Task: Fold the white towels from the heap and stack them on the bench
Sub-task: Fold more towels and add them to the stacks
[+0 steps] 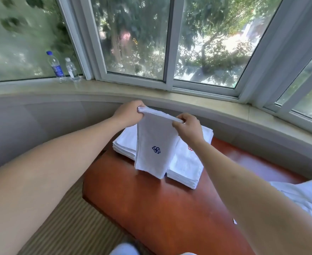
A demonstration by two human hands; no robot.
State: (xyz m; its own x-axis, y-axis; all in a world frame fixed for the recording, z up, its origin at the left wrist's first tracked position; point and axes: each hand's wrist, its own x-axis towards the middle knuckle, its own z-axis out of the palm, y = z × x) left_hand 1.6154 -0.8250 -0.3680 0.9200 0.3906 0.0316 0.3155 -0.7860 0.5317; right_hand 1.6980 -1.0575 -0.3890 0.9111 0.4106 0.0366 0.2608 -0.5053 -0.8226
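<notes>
A folded white towel (155, 144) with a blue emblem hangs in the air above the bench. My left hand (129, 112) grips its top left corner. My right hand (188, 127) pinches its top right corner. Under it, a stack of folded white towels (186, 168) lies on the reddish-brown bench (160, 208), near the wall. A red emblem shows on the stack's top towel beside my right wrist. The heap of loose white towels (306, 196) lies on the bench at the right edge of the view.
A curved window sill (114, 89) runs behind the bench. On it, at the left, stand two plastic water bottles (56, 66). Striped carpet (74, 223) covers the floor to the left of the bench. Large windows rise above the sill.
</notes>
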